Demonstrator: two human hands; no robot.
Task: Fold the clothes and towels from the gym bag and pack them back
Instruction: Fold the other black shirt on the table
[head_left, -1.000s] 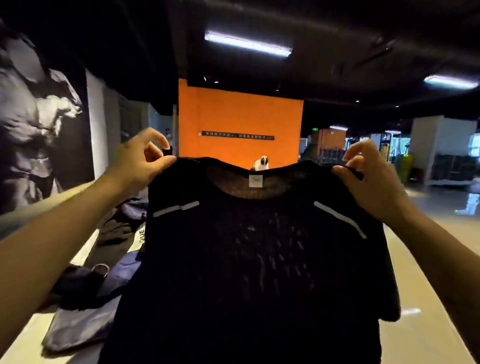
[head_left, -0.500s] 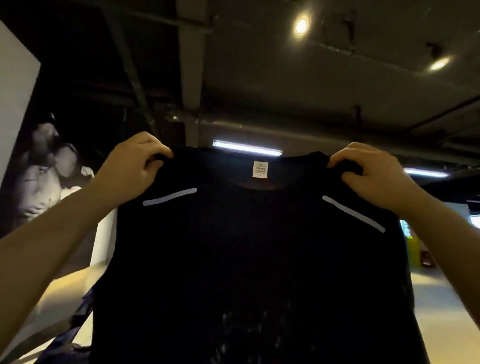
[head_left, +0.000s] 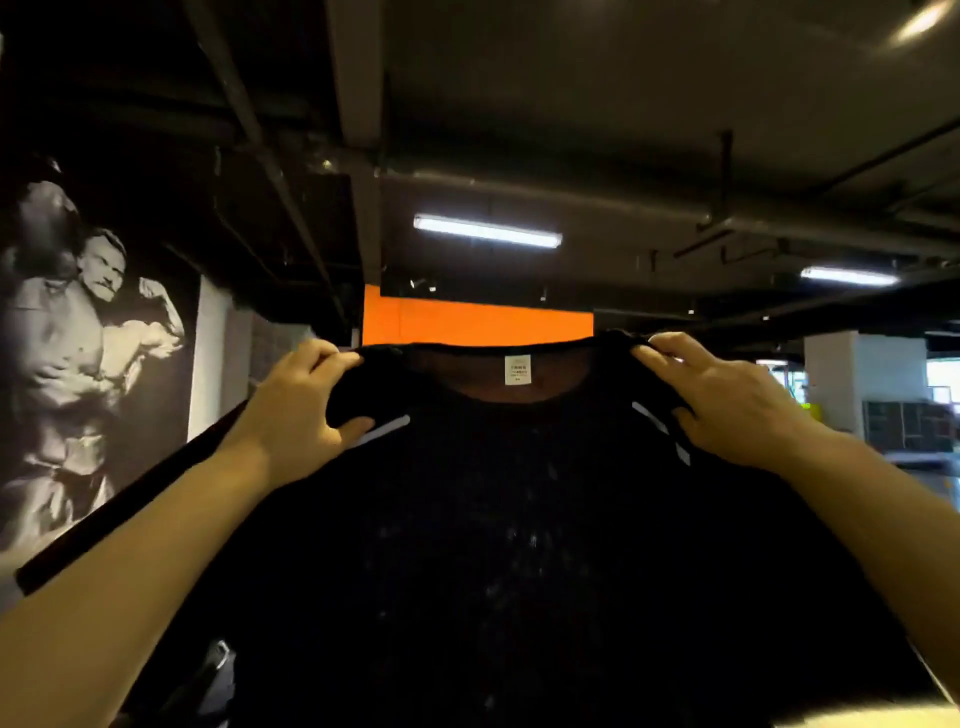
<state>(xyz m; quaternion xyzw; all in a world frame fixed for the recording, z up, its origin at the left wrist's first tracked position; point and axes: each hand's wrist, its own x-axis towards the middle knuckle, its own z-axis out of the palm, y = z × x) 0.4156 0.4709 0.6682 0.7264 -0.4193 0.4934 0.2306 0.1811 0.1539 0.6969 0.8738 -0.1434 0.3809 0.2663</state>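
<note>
I hold the black shirt up in the air between my hands — it hangs down in front of me. My left hand pinches one shoulder, and my right hand pinches the other. A small white tag sits at the collar, between my hands.

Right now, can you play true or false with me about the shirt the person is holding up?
1. Both hands hold the black shirt by its shoulders. True: left hand, right hand.
2. The shirt is folded flat on a table. False: it hangs open in the air.
3. A white label shows inside the collar. True.
4. The wall behind the collar is green. False: the wall is orange.
5. The shirt has pale stripes near the shoulders. True.
</note>
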